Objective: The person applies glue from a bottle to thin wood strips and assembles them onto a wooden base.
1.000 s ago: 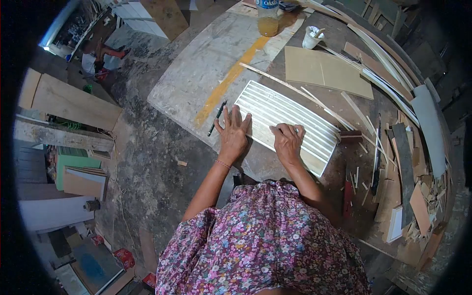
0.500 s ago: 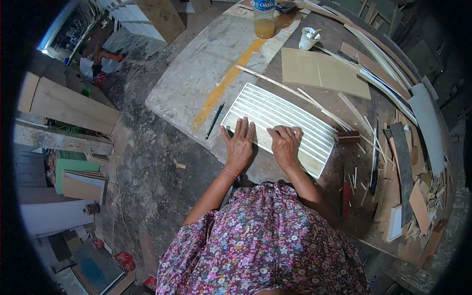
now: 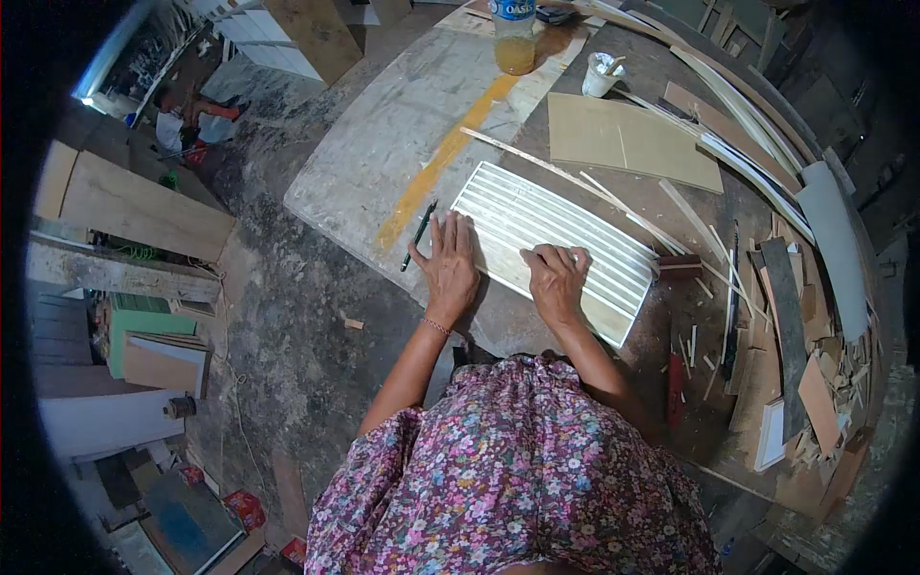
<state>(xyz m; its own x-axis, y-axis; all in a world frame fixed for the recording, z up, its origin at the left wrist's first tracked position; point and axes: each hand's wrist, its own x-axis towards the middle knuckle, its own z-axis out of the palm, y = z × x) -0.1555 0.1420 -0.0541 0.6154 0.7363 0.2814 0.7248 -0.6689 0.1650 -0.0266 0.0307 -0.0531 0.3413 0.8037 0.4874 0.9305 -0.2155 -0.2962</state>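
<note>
A pale board with raised parallel white strips [image 3: 565,230] lies flat and slanted on the worktable [image 3: 359,158]. My left hand [image 3: 450,270] covers its left end, palm down with the fingers spread, the fingertips close to a dark pen [image 3: 419,235]. On the board's near edge rests my right hand [image 3: 558,280], its fingers bent and pressed together; whatever may be under the fingertips is hidden. A reddish-brown block [image 3: 678,266] touches or nearly touches the board's right end.
Behind the board are thin wood strips [image 3: 546,171], a tan panel [image 3: 632,139], a white cup [image 3: 602,75] and a bottle [image 3: 515,43]. Offcuts [image 3: 834,383] pile up at the right. A person [image 3: 182,125] sits on the floor at the far left.
My left hand has slid left, towards the pen, and now covers the board's left corner. My right hand and the board look unmoved.
</note>
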